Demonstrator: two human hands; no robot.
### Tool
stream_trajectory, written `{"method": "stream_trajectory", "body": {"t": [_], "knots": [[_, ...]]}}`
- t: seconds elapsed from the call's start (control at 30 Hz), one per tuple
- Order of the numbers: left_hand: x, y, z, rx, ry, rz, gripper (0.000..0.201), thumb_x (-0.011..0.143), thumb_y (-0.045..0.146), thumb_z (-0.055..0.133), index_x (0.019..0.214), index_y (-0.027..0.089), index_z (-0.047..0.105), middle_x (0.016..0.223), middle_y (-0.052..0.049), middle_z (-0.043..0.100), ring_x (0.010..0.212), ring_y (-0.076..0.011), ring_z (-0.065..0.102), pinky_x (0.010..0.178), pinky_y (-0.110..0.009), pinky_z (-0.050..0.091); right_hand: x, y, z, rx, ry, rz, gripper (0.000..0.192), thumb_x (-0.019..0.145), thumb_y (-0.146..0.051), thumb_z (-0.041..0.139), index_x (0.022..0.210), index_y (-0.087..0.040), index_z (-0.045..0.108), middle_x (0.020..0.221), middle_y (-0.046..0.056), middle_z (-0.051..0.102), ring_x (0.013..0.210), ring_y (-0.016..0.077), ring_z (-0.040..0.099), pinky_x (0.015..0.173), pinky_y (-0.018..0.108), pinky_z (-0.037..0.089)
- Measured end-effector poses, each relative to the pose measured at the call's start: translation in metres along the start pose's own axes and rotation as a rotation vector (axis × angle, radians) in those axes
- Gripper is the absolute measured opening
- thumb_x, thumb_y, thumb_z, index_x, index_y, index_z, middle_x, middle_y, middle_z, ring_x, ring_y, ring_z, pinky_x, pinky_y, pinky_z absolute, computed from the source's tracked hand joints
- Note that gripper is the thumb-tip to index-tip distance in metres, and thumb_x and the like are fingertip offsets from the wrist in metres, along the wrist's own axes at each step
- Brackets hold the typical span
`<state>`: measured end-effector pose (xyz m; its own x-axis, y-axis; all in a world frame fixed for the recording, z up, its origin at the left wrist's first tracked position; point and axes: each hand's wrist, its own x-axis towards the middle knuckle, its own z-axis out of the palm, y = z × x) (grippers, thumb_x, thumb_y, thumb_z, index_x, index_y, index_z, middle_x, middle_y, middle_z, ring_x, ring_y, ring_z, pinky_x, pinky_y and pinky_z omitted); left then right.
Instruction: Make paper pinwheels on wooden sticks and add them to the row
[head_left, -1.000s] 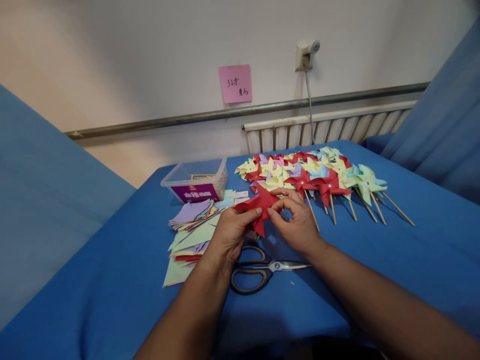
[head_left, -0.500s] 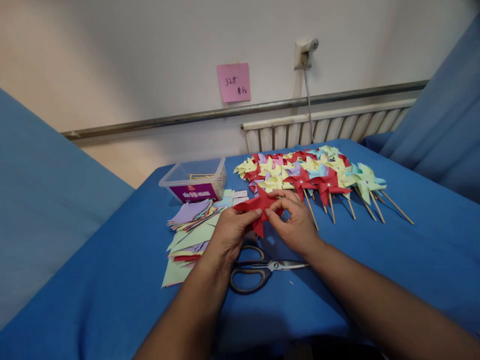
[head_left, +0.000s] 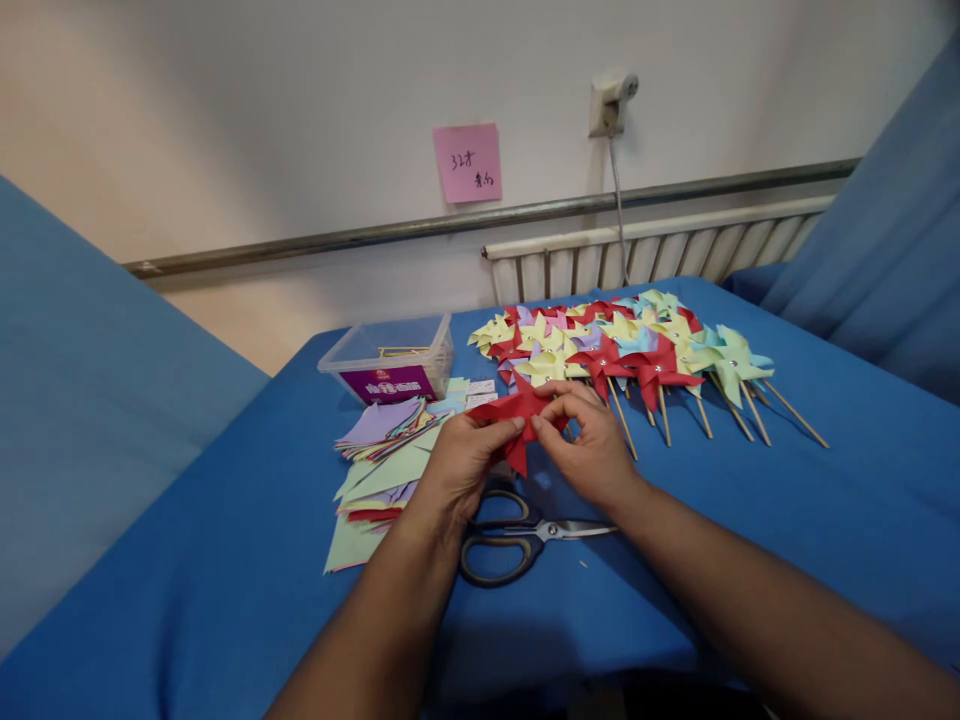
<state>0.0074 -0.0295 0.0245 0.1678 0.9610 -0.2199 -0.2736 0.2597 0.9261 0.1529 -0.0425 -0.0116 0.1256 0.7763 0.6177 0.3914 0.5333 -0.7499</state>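
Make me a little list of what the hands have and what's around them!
left hand: pinches red paper pinwheel
right hand: pinches same pinwheel at its middle
scissors: flat on blue tablecloth, under the hands
paper squares: stacked left of hands
finished pinwheels: piled behind, on sticks
plastic box: behind the paper

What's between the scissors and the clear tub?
Head view: the stack of paper squares lies on the blue cloth between the scissors and the tub; the left hand, pinching the red paper, overlaps that stretch too.
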Motion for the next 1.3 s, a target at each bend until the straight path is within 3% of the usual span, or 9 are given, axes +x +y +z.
{"method": "stream_trajectory", "body": {"t": [0.13,0.23,0.33,0.47,0.63,0.77,0.9,1.0,1.3], "knots": [[0.000,0.002,-0.001,0.065,0.001,0.008,0.029,0.055,0.018,0.081,0.082,0.011,0.074,0.071,-0.006,0.072,0.060,-0.0159,0.064,0.061,-0.026,0.050,0.001,-0.001,0.000,0.126,0.019,0.065,0.003,0.080,-0.022,0.064,0.082,-0.022,0.062,0.109,0.008,0.066,0.108,0.0232,0.060,0.096,0.042,0.045],[-0.001,0.004,-0.003,0.137,-0.046,-0.007,0.028,0.055,0.018,0.078,0.082,0.011,0.075,0.072,-0.006,0.072,0.061,-0.0159,0.064,0.062,-0.026,0.049,0.007,0.000,-0.005,0.341,0.014,0.244,0.027,0.077,-0.031,0.070,0.100,-0.023,0.060,0.108,0.007,0.066,0.101,0.0217,0.062,0.091,0.040,0.048],[-0.003,0.007,-0.005,0.255,-0.112,-0.016,0.022,0.055,0.019,0.076,0.076,0.012,0.074,0.070,-0.005,0.071,0.057,-0.0141,0.060,0.057,-0.024,0.046,0.016,0.000,-0.015,0.510,-0.169,0.394,0.037,0.072,-0.036,0.075,0.102,-0.022,0.059,0.092,0.003,0.068,0.085,0.0187,0.064,0.079,0.035,0.051],[-0.008,0.013,-0.004,0.442,-0.222,-0.008,0.013,0.057,0.020,0.072,0.069,0.013,0.072,0.065,-0.003,0.067,0.055,-0.0116,0.055,0.053,-0.022,0.040,0.021,-0.003,-0.028,0.505,-0.430,0.446,0.041,0.065,-0.029,0.080,0.101,-0.022,0.061,0.080,-0.002,0.065,0.071,0.0151,0.061,0.066,0.029,0.048],[-0.010,0.018,-0.006,0.645,-0.253,0.007,0.009,0.061,0.022,0.068,0.060,0.013,0.065,0.055,0.002,0.057,0.048,-0.0083,0.045,0.047,-0.022,0.031,0.015,0.001,-0.024,0.511,-0.508,0.463,0.036,0.064,-0.024,0.079,0.097,-0.022,0.064,0.073,-0.005,0.061,0.061,0.0118,0.056,0.056,0.024,0.044],[-0.007,0.013,-0.006,0.607,-0.158,0.087,0.014,0.061,0.022,0.071,0.058,0.014,0.060,0.052,0.004,0.053,0.048,-0.0078,0.045,0.047,-0.021,0.030,0.010,0.004,-0.011,0.609,-0.351,0.509,0.035,0.064,-0.025,0.081,0.094,-0.022,0.064,0.069,-0.006,0.061,0.056,0.0105,0.056,0.053,0.023,0.044],[-0.004,0.005,0.001,0.238,0.039,0.146,0.027,0.061,0.027,0.078,0.081,0.016,0.065,0.069,0.000,0.066,0.060,-0.0124,0.059,0.060,-0.024,0.046,0.007,0.004,0.006,0.783,0.009,0.613,0.041,0.060,-0.032,0.085,0.090,-0.021,0.060,0.071,-0.003,0.068,0.061,0.0138,0.064,0.062,0.028,0.052],[-0.004,0.001,0.007,0.046,0.063,0.087,0.036,0.059,0.026,0.082,0.089,0.014,0.067,0.078,-0.004,0.070,0.065,-0.0145,0.063,0.064,-0.027,0.050,0.006,0.005,0.014,0.832,0.179,0.624,0.042,0.058,-0.033,0.086,0.089,-0.020,0.059,0.074,-0.002,0.071,0.065,0.0150,0.067,0.065,0.029,0.053],[-0.004,-0.010,0.011,-0.037,0.037,-0.009,0.032,0.055,0.024,0.085,0.081,0.009,0.074,0.073,-0.008,0.073,0.061,-0.0133,0.064,0.061,-0.022,0.049,-0.003,-0.005,0.021,0.867,0.204,0.606,0.041,0.063,-0.032,0.084,0.092,-0.021,0.057,0.076,-0.001,0.071,0.066,0.0153,0.067,0.064,0.029,0.054]]}}
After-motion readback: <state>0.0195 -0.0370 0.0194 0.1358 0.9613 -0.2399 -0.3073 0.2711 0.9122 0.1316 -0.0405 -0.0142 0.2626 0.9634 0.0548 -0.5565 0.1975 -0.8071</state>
